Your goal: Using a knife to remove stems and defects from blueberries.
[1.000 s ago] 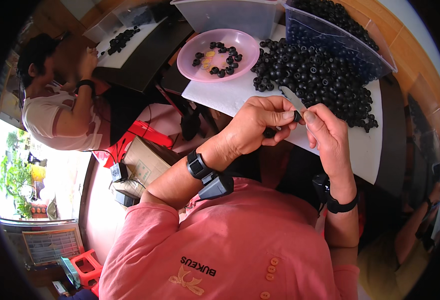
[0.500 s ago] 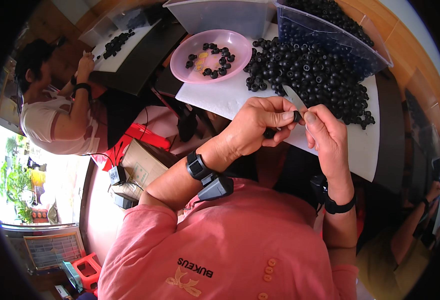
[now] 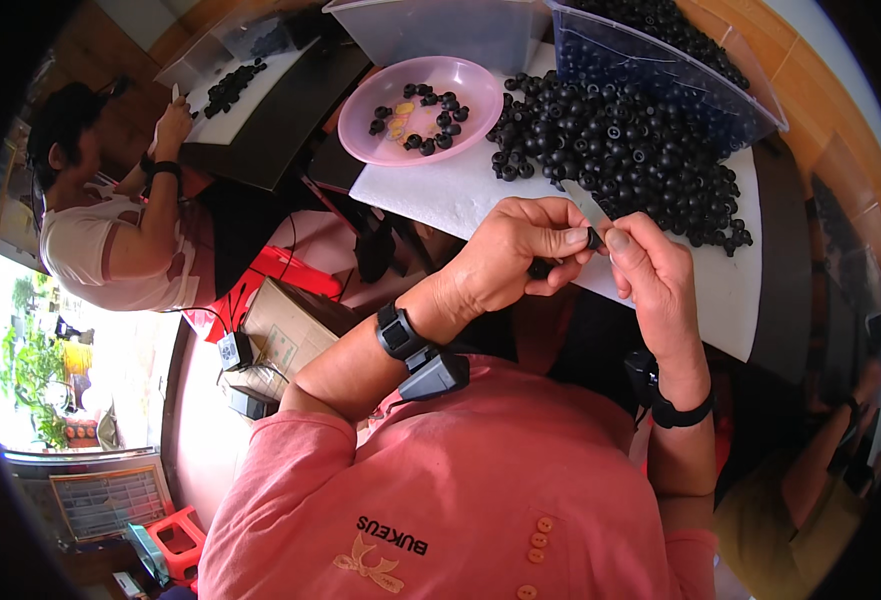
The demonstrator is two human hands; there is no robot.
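Pinched between the thumb and fingers of my left hand (image 3: 520, 238) is a small round black part (image 3: 594, 239). A second black part (image 3: 539, 268) is tucked under its curled fingers. My right hand (image 3: 655, 268) is closed on a small knife (image 3: 585, 204), its pale blade pointing up and left beside the held part. Both hands meet above the near edge of a white board (image 3: 415, 195). Beyond them a large heap of black round parts (image 3: 620, 150), some with a hole, covers the board. To its left, a pink plastic bowl (image 3: 355, 130) holds several similar parts.
A clear bin (image 3: 660, 85) full of black parts stands behind the heap, beside another translucent bin (image 3: 440, 35). At the left, a person (image 3: 125, 235) works at another dark table (image 3: 280, 130). A cardboard box (image 3: 285, 335) lies low left. Another person's arm (image 3: 810, 465) shows at the right.
The knife blade has shifted slightly against the black part, and the held part has turned a little. My hands stay in nearly the same place. The person at the left has raised a hand slightly.
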